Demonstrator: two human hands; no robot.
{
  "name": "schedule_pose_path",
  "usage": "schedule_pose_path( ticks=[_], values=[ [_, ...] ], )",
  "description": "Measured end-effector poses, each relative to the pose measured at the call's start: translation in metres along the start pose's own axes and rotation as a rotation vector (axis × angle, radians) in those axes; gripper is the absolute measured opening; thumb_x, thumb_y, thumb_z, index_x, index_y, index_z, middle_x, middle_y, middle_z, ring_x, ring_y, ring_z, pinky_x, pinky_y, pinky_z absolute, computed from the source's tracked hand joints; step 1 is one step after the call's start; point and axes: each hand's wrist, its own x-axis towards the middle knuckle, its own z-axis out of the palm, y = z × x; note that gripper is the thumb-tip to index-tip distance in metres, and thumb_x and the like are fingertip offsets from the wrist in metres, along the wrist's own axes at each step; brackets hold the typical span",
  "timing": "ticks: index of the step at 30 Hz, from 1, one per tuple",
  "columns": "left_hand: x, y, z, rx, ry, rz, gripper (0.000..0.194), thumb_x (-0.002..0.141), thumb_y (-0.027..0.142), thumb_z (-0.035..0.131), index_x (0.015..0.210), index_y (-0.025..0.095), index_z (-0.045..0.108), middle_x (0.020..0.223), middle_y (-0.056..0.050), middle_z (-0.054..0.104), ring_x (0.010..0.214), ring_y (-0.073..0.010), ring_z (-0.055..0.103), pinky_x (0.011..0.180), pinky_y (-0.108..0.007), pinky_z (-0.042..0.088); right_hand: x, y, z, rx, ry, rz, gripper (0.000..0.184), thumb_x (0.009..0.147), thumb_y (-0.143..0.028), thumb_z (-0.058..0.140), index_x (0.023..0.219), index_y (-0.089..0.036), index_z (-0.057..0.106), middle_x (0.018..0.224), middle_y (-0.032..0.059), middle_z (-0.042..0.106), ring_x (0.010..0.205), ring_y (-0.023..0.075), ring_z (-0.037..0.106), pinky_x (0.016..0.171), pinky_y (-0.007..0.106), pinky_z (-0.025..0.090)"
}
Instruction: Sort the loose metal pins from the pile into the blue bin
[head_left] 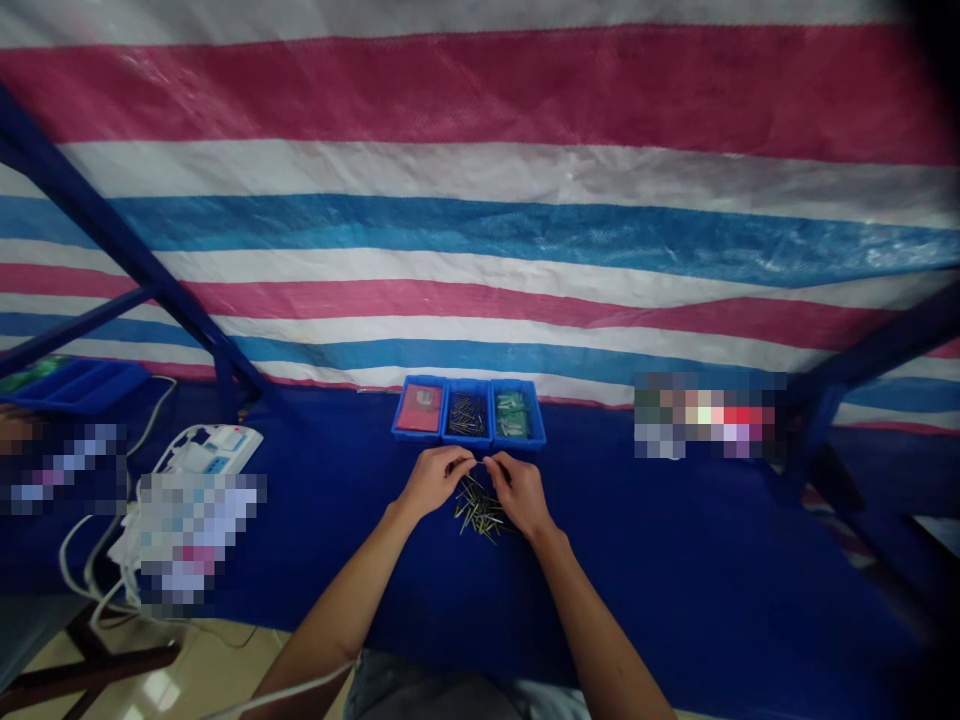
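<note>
My left hand (439, 480) and my right hand (519, 492) meet over the blue table, fingertips pinched close together. Something thin and small seems to lie between them, too small to name. Just below my fingers is a loose pile of thin metal pins or screws (480, 512), silvery and yellowish. Right behind my hands, three blue bins stand side by side. In the left bin (417, 437) lies a flat red piece (420, 408). Dark, thin screw-like pieces (468, 414) fill the middle bin. The right bin (536, 440) holds green and whitish pieces (512, 415).
A white power strip (225, 450) with cables lies left, beside a blurred patch. Farther left are a blue tray (90, 388) and part of another person's hand (19, 432). Blue metal frame bars (142, 260) flank the table; a striped sheet (480, 220) hangs behind.
</note>
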Motion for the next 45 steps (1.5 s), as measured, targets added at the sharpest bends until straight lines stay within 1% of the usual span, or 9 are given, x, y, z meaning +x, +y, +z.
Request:
schedule_pose_path(
  ticks=[7, 9, 11, 13, 14, 17, 22, 28, 45],
  values=[
    [-0.0001, -0.0008, 0.0001, 0.001, 0.002, -0.002, 0.022, 0.096, 0.033, 0.057, 0.092, 0.017, 0.072, 0.081, -0.003, 0.072, 0.065, -0.0137, 0.060, 0.063, -0.023, 0.044, 0.0000, 0.0008, -0.0005, 0.006, -0.002, 0.006, 0.038, 0.102, -0.041, 0.044, 0.077, -0.021, 0.063, 0.061, 0.0008, 0.062, 0.054, 0.0146, 0.058, 0.055, 0.024, 0.038],
    [0.0000, -0.0003, -0.0006, -0.003, -0.001, 0.002, 0.021, 0.096, 0.032, 0.057, 0.092, 0.017, 0.072, 0.079, -0.003, 0.072, 0.065, -0.0135, 0.060, 0.063, -0.023, 0.043, 0.0000, 0.0007, -0.0008, 0.037, 0.005, 0.016, 0.032, 0.102, -0.040, 0.046, 0.087, -0.021, 0.067, 0.064, 0.0006, 0.064, 0.056, 0.0151, 0.060, 0.057, 0.024, 0.040],
    [0.0003, 0.0001, -0.0013, -0.009, 0.000, 0.004, 0.021, 0.096, 0.030, 0.056, 0.091, 0.017, 0.071, 0.077, -0.002, 0.071, 0.064, -0.0133, 0.059, 0.064, -0.023, 0.043, -0.0002, 0.0013, -0.0003, 0.074, 0.010, 0.031, 0.026, 0.099, -0.040, 0.051, 0.105, -0.022, 0.068, 0.073, 0.0010, 0.069, 0.059, 0.0156, 0.061, 0.059, 0.024, 0.044],
    [0.0006, 0.0003, -0.0016, -0.016, 0.005, 0.001, 0.021, 0.097, 0.030, 0.056, 0.090, 0.016, 0.070, 0.075, -0.002, 0.070, 0.064, -0.0129, 0.059, 0.064, -0.023, 0.042, -0.0003, 0.0026, 0.0011, 0.097, 0.013, 0.041, 0.029, 0.096, -0.040, 0.057, 0.119, -0.023, 0.065, 0.084, 0.0021, 0.072, 0.061, 0.0159, 0.062, 0.060, 0.025, 0.046],
    [0.0007, 0.0002, -0.0017, -0.019, 0.006, -0.001, 0.021, 0.097, 0.030, 0.055, 0.090, 0.016, 0.070, 0.074, -0.001, 0.070, 0.064, -0.0128, 0.059, 0.064, -0.022, 0.042, -0.0004, 0.0034, 0.0018, 0.102, 0.017, 0.038, 0.031, 0.094, -0.039, 0.059, 0.120, -0.024, 0.065, 0.089, 0.0028, 0.073, 0.062, 0.0160, 0.062, 0.061, 0.026, 0.048],
    [0.0007, -0.0002, -0.0013, -0.025, 0.013, -0.013, 0.022, 0.097, 0.030, 0.055, 0.090, 0.016, 0.070, 0.073, -0.001, 0.069, 0.063, -0.0128, 0.060, 0.063, -0.022, 0.042, -0.0002, 0.0051, 0.0032, 0.110, 0.045, 0.004, 0.025, 0.094, -0.036, 0.060, 0.114, -0.023, 0.068, 0.095, 0.0047, 0.073, 0.068, 0.0174, 0.064, 0.065, 0.028, 0.050],
    [0.0005, -0.0005, -0.0007, -0.037, 0.020, -0.016, 0.022, 0.097, 0.031, 0.056, 0.089, 0.016, 0.070, 0.072, -0.001, 0.069, 0.063, -0.0125, 0.060, 0.062, -0.022, 0.041, 0.0014, 0.0030, 0.0007, 0.111, 0.070, -0.039, 0.019, 0.097, -0.031, 0.053, 0.099, -0.022, 0.070, 0.093, 0.0060, 0.071, 0.079, 0.0195, 0.066, 0.073, 0.029, 0.051],
    [0.0014, 0.0002, -0.0014, -0.034, 0.012, -0.009, 0.023, 0.097, 0.032, 0.056, 0.089, 0.015, 0.070, 0.073, -0.001, 0.069, 0.063, -0.0123, 0.059, 0.062, -0.022, 0.041, 0.0021, 0.0013, -0.0007, 0.107, 0.066, -0.055, 0.019, 0.099, -0.029, 0.053, 0.099, -0.022, 0.070, 0.090, 0.0049, 0.070, 0.079, 0.0193, 0.065, 0.076, 0.029, 0.049],
    [0.0010, -0.0006, -0.0004, -0.051, 0.031, -0.010, 0.021, 0.096, 0.031, 0.057, 0.088, 0.016, 0.070, 0.072, -0.001, 0.069, 0.062, -0.0120, 0.059, 0.061, -0.022, 0.040, 0.0009, 0.0033, 0.0016, 0.094, 0.074, -0.031, 0.017, 0.098, -0.030, 0.053, 0.094, -0.022, 0.068, 0.088, 0.0037, 0.071, 0.077, 0.0189, 0.066, 0.070, 0.027, 0.049]
  ],
)
